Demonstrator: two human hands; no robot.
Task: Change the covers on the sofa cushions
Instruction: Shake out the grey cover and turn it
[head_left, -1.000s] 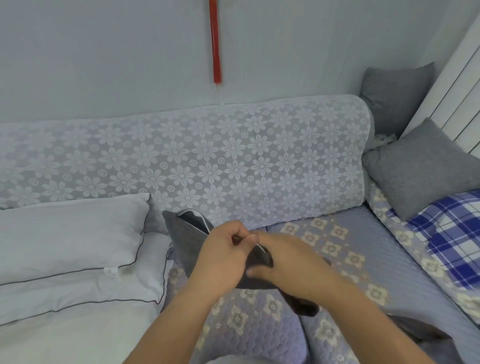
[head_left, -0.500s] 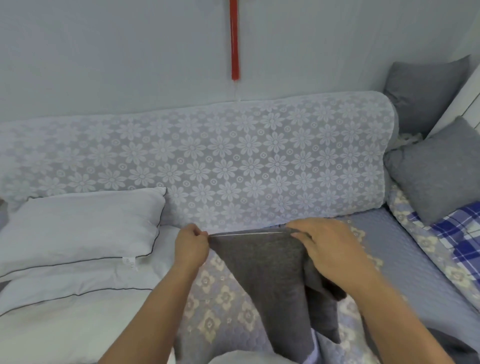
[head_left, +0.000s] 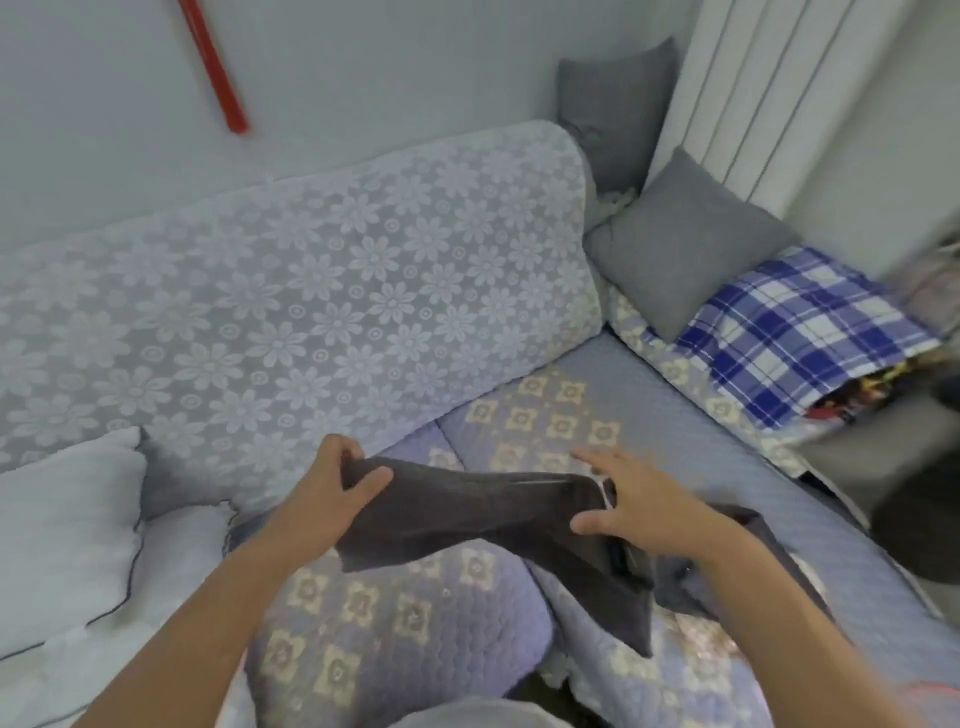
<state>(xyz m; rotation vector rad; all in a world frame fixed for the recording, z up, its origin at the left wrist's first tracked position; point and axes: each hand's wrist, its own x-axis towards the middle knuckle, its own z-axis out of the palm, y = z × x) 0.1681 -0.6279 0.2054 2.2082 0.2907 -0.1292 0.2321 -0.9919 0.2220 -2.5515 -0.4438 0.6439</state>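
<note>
1. Cover (head_left: 467, 514), dark grey and empty, is hanging stretched between both hands just above the sofa seat (head_left: 649, 415), in front of the flowered backrest (head_left: 311, 312).
2. Left hand (head_left: 332, 488) is pinching the cover's left corner, thumb on top and fingers curled under the cloth.
3. Right hand (head_left: 628, 504) is sitting at the cover's right end, fingers spread and mostly straight; thumb is touching the cloth, and I cannot tell whether it is gripping.
4. White pillows (head_left: 67, 519) are lying left of the cover; two grey cushions (head_left: 685, 244) are propped well to its right, beside a blue plaid cloth (head_left: 789, 332).
5. Judgement: the step in hand is opening and straightening the empty cover, with no insert inside yet.
6. Next move is likely calling for finding the open edge, holding it wide, and fetching an insert to feed in.
</note>
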